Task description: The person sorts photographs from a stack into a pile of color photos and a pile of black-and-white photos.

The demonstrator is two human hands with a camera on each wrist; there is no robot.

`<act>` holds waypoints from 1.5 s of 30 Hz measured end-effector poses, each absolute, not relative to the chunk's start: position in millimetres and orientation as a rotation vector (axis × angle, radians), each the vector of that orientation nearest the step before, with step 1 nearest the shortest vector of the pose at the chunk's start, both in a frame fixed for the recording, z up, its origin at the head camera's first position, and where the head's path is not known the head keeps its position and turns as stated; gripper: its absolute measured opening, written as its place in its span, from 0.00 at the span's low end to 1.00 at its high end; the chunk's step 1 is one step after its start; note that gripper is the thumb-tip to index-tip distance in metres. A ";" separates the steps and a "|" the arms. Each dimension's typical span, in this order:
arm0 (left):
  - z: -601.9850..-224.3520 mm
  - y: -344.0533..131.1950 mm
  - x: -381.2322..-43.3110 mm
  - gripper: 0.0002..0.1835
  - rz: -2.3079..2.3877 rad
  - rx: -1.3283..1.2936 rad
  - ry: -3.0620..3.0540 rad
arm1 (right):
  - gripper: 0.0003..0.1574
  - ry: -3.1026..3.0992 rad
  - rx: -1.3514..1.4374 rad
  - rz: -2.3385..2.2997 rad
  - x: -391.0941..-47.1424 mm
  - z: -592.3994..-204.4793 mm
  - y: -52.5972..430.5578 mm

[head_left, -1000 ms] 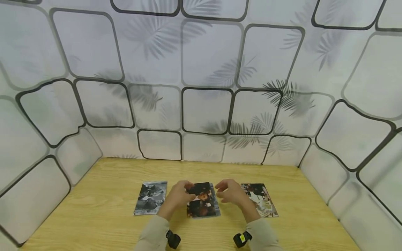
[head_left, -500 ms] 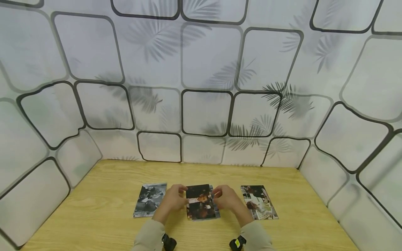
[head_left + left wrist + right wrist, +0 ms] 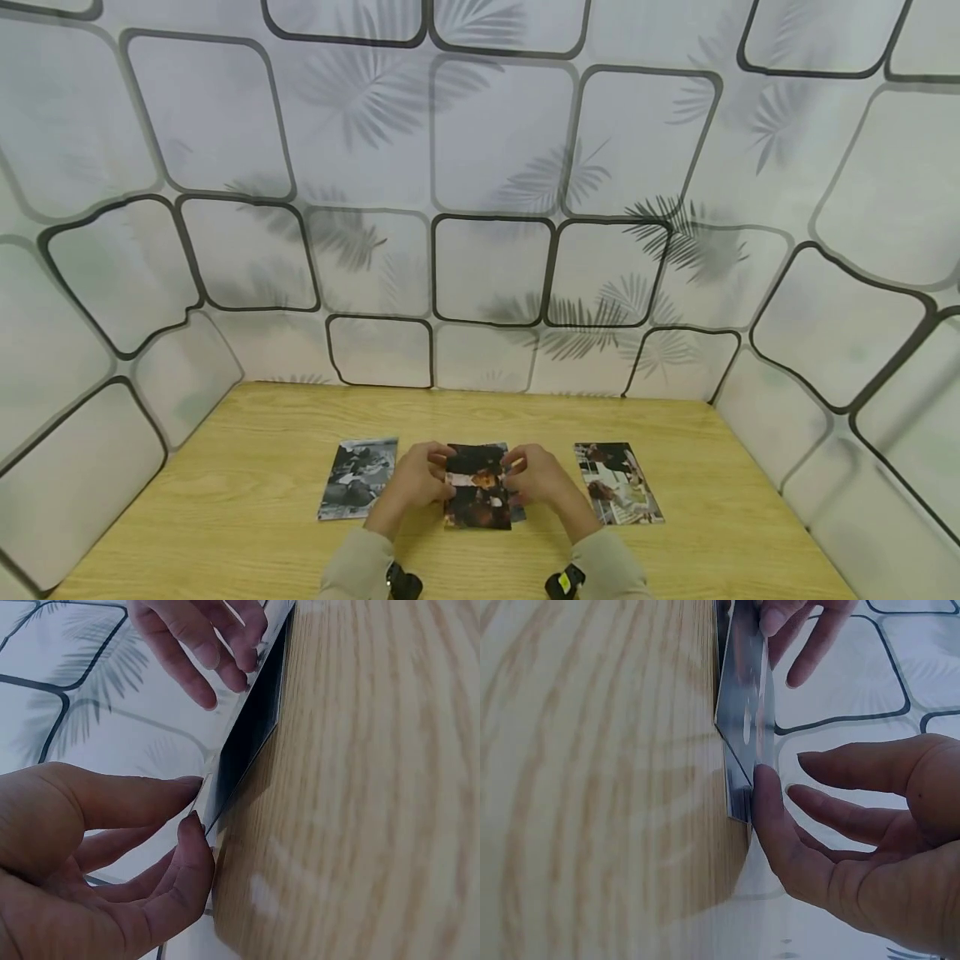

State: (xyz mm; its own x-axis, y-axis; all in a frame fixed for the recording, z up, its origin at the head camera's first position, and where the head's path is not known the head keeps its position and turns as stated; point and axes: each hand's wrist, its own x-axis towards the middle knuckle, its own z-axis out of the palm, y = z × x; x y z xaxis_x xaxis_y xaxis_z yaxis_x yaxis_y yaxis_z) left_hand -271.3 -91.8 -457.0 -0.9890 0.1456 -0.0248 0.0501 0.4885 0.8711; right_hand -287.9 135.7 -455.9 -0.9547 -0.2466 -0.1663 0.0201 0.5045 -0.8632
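Observation:
A dark colour photo print (image 3: pixel 477 493) lies at the middle of the table, over at least one other print (image 3: pixel 519 511) that shows along its right side. My left hand (image 3: pixel 422 477) pinches the top print's left edge between thumb and finger; the left wrist view shows that edge slightly raised off the wood. On the other side, my right hand (image 3: pixel 536 475) has one fingertip (image 3: pixel 765 787) against the prints' edge, while its other fingers stand apart, loosely bent. The right wrist view shows the prints staggered, one reaching past the other.
A black-and-white print (image 3: pixel 358 478) lies on the left, beside my left forearm. Another colour print (image 3: pixel 619 483) lies on the right. The wood-grain table (image 3: pixel 270 467) meets a patterned wall covering (image 3: pixel 487 267) at its back and sides.
Both hands have closed in on the middle prints. The top print has turned straighter and slid slightly toward me, uncovering more of the print beneath it. The side prints have stayed put.

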 end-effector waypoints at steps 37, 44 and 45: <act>-455.1 -75.0 -273.4 0.28 1.723 0.309 2.440 | 0.19 2.585 -0.219 -1.443 -287.5 -438.7 160.1; -455.8 -62.6 -275.2 0.24 1.737 0.348 2.514 | 0.18 2.649 -0.189 -1.399 -289.4 -437.2 170.6; -455.5 -60.7 -275.1 0.23 1.741 0.351 2.521 | 0.18 2.658 -0.187 -1.394 -289.6 -436.7 172.3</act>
